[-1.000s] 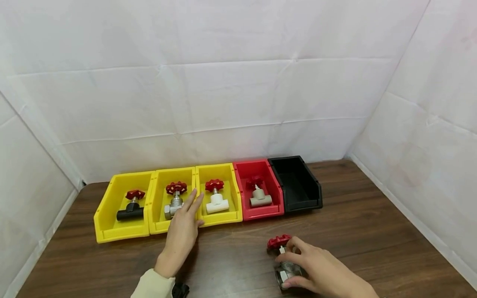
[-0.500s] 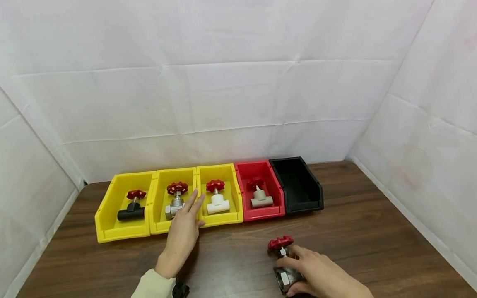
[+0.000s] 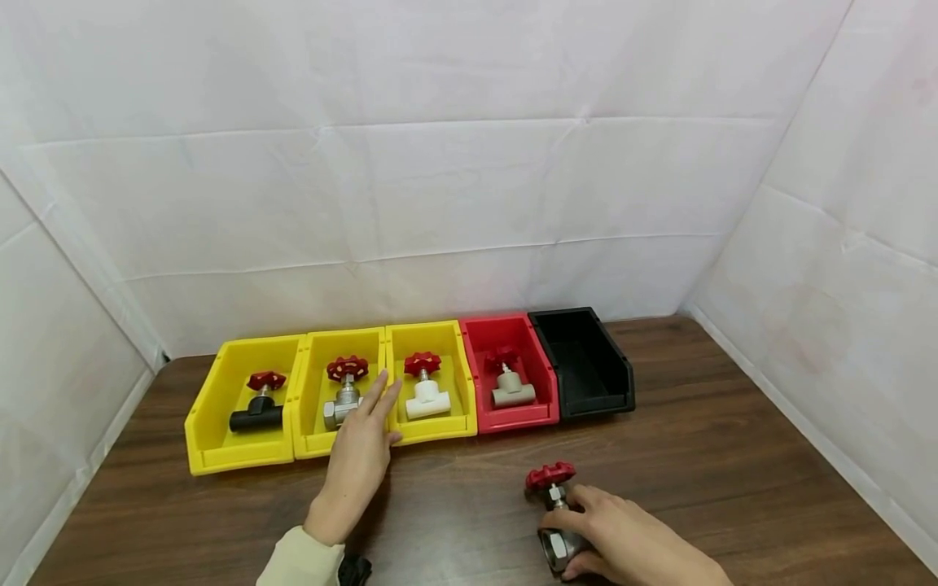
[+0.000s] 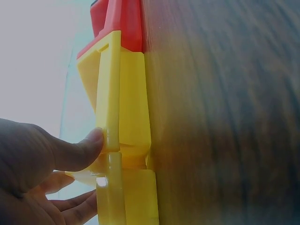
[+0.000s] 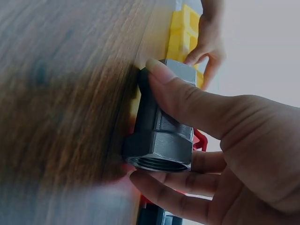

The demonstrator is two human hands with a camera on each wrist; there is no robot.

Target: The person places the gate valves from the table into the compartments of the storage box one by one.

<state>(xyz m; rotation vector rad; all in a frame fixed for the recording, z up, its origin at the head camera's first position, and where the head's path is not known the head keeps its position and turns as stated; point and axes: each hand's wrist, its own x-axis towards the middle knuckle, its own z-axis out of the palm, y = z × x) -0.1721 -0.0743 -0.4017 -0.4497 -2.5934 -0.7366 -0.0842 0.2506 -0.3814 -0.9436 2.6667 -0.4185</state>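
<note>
My right hand [image 3: 623, 537] grips the body of a metal gate valve [image 3: 559, 549] with a red handwheel [image 3: 551, 475], low at the right of the head view. In the right wrist view, my thumb presses on the valve's dark body [image 5: 161, 122], and its threaded open end faces the camera. My left hand [image 3: 361, 460] rests with fairly straight fingers over the rims where two yellow bins meet. Its thumb [image 4: 95, 137] touches the front rim of the right-hand one of these. Under its fingertips, one metal valve [image 3: 343, 403] is partly covered.
Along the back wall stand three yellow bins [image 3: 242, 460], a red bin [image 3: 519, 418] and a black bin [image 3: 597, 402]. They hold a black valve [image 3: 256, 413], a white valve [image 3: 427, 400] and a grey valve [image 3: 512, 389]. White sheeting [image 3: 469, 187] encloses the wooden table [image 3: 454, 505].
My right hand's fingers have closed in around the valve's body, and the valve has turned slightly and shifted a little toward me. My left hand stays where it was.
</note>
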